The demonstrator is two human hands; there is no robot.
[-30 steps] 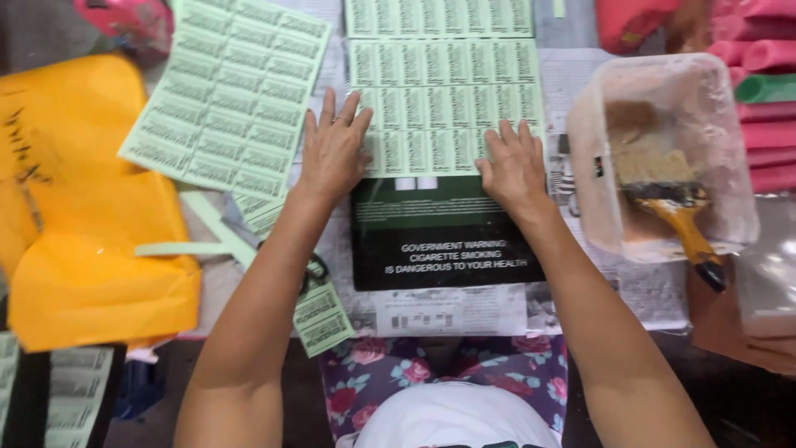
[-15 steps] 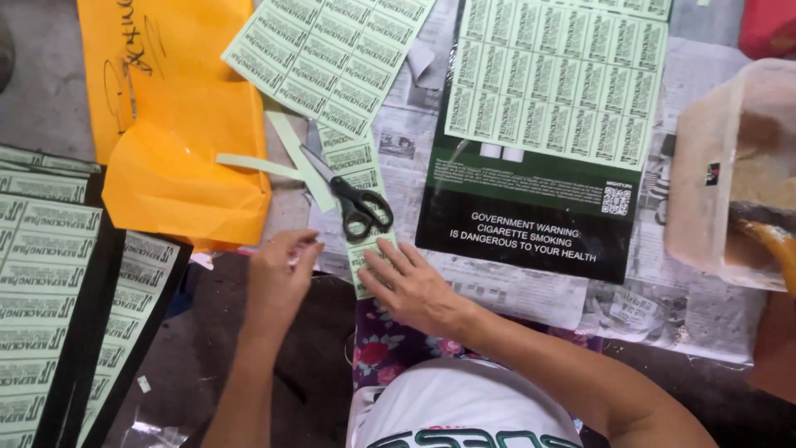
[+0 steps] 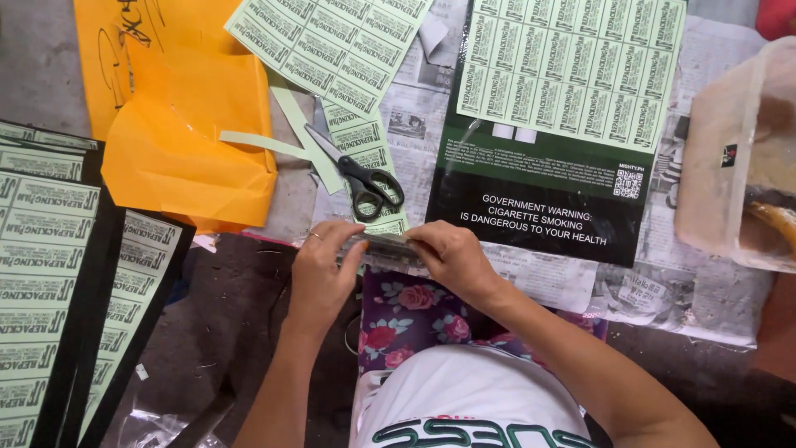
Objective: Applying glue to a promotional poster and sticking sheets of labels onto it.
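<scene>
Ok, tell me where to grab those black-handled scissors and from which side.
Take the scissors by the black handle loops, coming from the near table edge. The loops point toward both hands, while the closed blades lie flat, pointing away over the green label strips.

Bare forearms, no sleeves reaching the wrists. Thin ring on one finger of the left hand; no ring visible on the right hand. White top with green and black lettering across the chest. Dark purple garment below, patterned with pink and red roses.
</scene>
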